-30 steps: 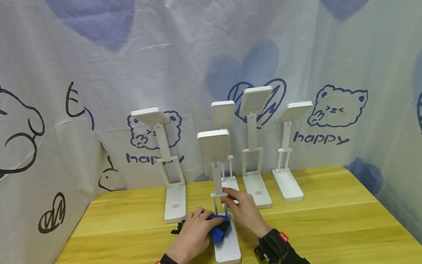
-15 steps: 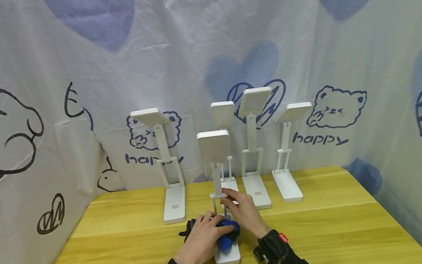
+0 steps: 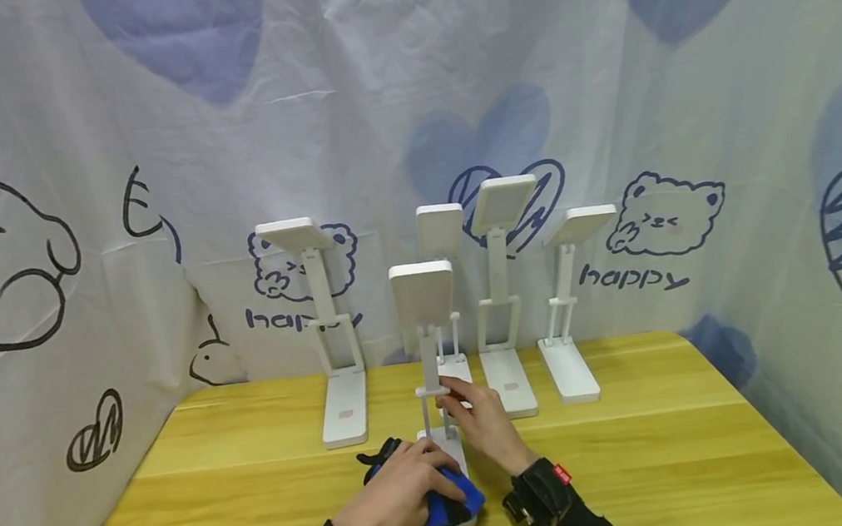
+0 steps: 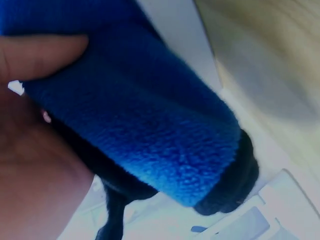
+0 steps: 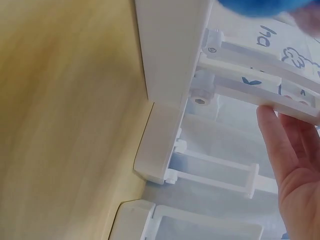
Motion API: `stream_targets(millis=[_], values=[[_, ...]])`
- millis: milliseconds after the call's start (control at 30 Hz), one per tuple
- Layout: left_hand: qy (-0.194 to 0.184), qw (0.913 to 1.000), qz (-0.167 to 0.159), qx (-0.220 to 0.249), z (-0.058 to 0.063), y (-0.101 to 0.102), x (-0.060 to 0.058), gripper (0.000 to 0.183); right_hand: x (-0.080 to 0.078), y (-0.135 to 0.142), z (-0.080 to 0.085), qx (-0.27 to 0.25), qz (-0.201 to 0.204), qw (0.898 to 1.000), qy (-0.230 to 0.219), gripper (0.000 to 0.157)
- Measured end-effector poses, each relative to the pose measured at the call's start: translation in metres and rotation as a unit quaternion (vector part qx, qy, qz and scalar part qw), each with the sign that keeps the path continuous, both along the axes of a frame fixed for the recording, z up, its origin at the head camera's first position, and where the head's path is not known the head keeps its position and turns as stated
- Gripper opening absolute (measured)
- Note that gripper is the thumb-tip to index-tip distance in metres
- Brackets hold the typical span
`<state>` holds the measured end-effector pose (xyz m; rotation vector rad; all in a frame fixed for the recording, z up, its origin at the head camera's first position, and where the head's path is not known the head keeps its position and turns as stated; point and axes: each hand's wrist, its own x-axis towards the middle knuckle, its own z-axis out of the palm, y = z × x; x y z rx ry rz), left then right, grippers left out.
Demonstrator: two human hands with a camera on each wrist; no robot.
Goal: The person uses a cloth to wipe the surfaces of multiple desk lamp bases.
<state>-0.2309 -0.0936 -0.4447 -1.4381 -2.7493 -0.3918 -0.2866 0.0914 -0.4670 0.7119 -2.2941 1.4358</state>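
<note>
Blue plush cloth under your left hand, low on the front stand's base

Your left hand [image 3: 403, 490] grips the blue cloth [image 3: 471, 494], thumb laid across it in the left wrist view; the cloth is fuzzy and short-piled, with dark, smoother black parts at its edge and a loose black strip; it sits at the lower centre of the frame, over the near end of the slab-like base. Your right hand [image 3: 484, 426] pinches the front stand [image 3: 422, 295] at its upright, just right of centre; that stand is smooth, white and hard-looking, with a round-cornered plate on top, two thin rods below and hexagonal sockets at the hinge in the right wrist view.

Four more white stands line the back: the left stand [image 3: 345, 407], the middle stand [image 3: 440, 224], the tall stand [image 3: 510, 380] and the right stand [image 3: 572, 371]; the front stand and your right hand cover part of the middle one; your left hand and the cloth hide much of the base; beneath is a yellow wood-grained table [image 3: 221, 473], and behind, a creased pale curtain [image 3: 320, 138] with hearts and bears.

Against half a second ago, your left hand and the cloth sit lower along the base, baring its far part; your right hand keeps its hold.
</note>
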Motion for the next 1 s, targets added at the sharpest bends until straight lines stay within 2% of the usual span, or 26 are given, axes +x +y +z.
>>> stream_targets(millis=[167,267,400,533,767,1000], values=[[-0.046,0.9989,-0.011,0.0,0.008,-0.006,0.003,0.063,0.0,0.0,0.0,-0.011,0.0,1.0,0.002,0.029],[-0.056,0.9983,-0.013,0.008,0.009,-0.011,0.001,0.063,0.0,0.0,0.0,-0.008,0.003,1.0,0.008,0.03],[-0.071,0.9974,0.002,0.009,0.01,-0.019,-0.003,0.062,0.001,-0.001,-0.001,-0.006,0.004,1.0,0.006,0.029],[-0.081,0.9963,0.029,0.005,0.011,-0.026,-0.01,0.062,0.001,-0.002,0.0,-0.008,0.001,1.0,-0.004,0.029],[-0.03,0.9959,0.085,0.009,0.005,-0.036,-0.02,0.062,-0.002,-0.002,0.0,-0.006,-0.002,1.0,0.0,0.029],[0.033,0.9894,0.141,0.009,-0.004,-0.031,-0.025,0.057,-0.002,-0.002,0.0,-0.009,-0.003,1.0,-0.001,0.028]])
